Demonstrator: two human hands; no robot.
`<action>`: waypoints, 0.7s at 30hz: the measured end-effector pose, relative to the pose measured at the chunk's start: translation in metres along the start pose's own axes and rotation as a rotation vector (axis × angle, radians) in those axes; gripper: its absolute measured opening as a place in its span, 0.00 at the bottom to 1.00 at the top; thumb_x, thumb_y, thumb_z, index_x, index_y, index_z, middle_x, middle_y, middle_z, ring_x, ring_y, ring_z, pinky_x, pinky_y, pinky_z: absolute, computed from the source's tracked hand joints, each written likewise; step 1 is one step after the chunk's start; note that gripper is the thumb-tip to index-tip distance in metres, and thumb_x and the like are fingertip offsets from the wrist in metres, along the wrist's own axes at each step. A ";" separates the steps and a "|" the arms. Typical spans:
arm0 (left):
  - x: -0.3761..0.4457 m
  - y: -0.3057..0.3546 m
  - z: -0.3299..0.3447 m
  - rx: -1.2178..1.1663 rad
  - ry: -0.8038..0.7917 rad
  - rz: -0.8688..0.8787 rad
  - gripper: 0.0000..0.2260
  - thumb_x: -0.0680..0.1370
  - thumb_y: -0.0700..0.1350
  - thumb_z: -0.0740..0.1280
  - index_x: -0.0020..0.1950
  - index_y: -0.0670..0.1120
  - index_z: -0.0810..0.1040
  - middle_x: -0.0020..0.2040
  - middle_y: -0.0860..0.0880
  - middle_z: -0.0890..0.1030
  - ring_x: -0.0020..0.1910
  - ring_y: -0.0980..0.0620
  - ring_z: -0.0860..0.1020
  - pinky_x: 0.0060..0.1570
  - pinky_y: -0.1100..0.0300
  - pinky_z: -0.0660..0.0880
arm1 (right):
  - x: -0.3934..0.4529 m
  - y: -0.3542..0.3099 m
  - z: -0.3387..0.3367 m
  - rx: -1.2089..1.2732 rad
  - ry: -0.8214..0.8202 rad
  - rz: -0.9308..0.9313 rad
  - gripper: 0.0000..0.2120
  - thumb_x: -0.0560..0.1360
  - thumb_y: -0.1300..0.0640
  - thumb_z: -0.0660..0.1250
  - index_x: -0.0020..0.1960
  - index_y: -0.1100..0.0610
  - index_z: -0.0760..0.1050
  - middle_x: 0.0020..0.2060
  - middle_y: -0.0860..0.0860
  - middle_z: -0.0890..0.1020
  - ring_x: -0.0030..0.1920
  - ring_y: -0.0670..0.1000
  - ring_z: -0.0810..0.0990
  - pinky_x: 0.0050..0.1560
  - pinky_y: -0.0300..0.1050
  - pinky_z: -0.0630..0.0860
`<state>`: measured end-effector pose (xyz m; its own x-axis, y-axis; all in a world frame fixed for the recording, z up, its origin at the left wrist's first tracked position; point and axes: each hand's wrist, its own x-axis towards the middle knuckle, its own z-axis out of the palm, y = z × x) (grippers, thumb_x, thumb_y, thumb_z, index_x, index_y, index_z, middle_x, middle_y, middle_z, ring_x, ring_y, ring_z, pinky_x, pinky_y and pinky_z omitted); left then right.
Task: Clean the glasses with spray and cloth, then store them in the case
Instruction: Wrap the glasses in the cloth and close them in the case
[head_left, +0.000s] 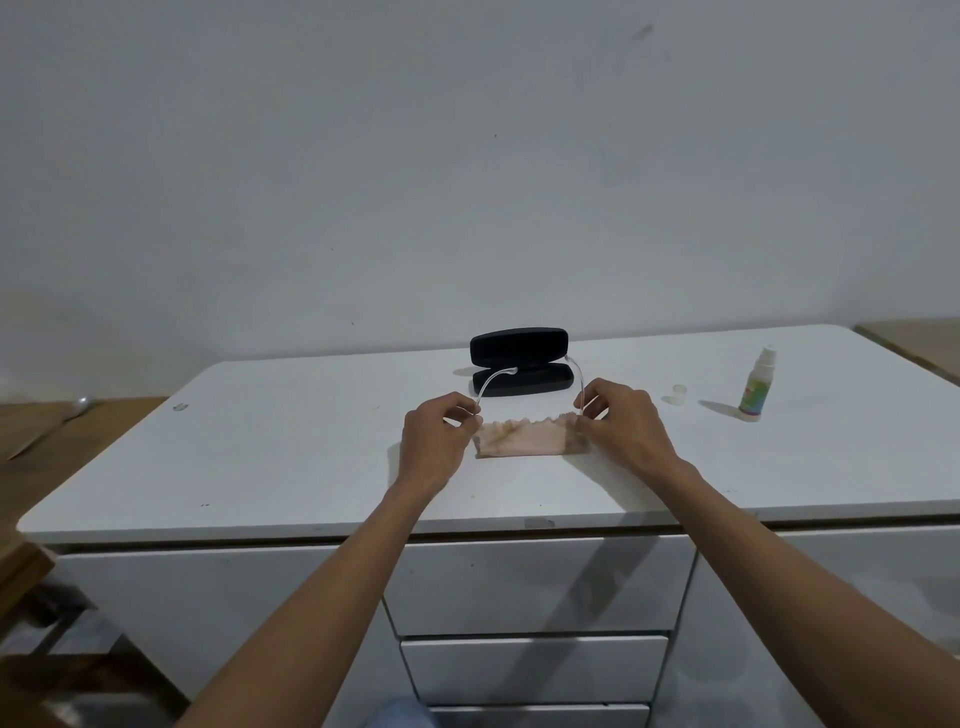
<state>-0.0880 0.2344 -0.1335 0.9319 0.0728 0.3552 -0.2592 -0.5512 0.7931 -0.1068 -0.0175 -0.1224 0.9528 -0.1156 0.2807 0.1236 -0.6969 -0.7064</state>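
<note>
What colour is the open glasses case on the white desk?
Black, inside and out; the hard-shell glasses case shows best in the head view.

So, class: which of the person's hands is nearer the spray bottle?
The right hand. It holds the glasses just left of the spray bottle; the left hand grips their far end, further left.

Clear-framed glasses (530, 395): one
Black hard case (521, 362): one
Pale pink cloth (524, 439): one
White spray bottle (757, 383): one
Clear cap (679, 392): one
Hands: two
</note>
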 end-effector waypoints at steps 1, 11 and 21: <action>0.000 0.000 0.000 -0.002 0.001 0.001 0.04 0.75 0.44 0.74 0.44 0.54 0.85 0.40 0.57 0.85 0.40 0.53 0.83 0.47 0.51 0.81 | 0.000 0.001 0.000 0.002 0.007 0.001 0.05 0.73 0.51 0.74 0.46 0.48 0.79 0.40 0.45 0.85 0.42 0.51 0.82 0.41 0.47 0.75; -0.002 0.003 -0.005 0.076 -0.021 0.097 0.05 0.78 0.44 0.72 0.52 0.53 0.86 0.43 0.56 0.86 0.35 0.54 0.79 0.44 0.55 0.78 | -0.004 0.003 -0.003 0.099 0.094 -0.056 0.03 0.76 0.54 0.74 0.45 0.48 0.81 0.39 0.45 0.86 0.38 0.48 0.84 0.44 0.51 0.81; 0.004 0.007 -0.007 0.482 -0.277 0.321 0.15 0.82 0.42 0.65 0.65 0.55 0.83 0.47 0.51 0.78 0.48 0.50 0.77 0.42 0.58 0.67 | 0.002 0.007 -0.004 0.139 0.081 -0.088 0.02 0.76 0.53 0.75 0.46 0.47 0.85 0.36 0.46 0.86 0.37 0.45 0.83 0.47 0.54 0.82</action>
<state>-0.0880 0.2369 -0.1226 0.8744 -0.3405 0.3458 -0.4538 -0.8261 0.3341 -0.1054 -0.0255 -0.1241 0.9121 -0.1190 0.3923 0.2474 -0.6033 -0.7582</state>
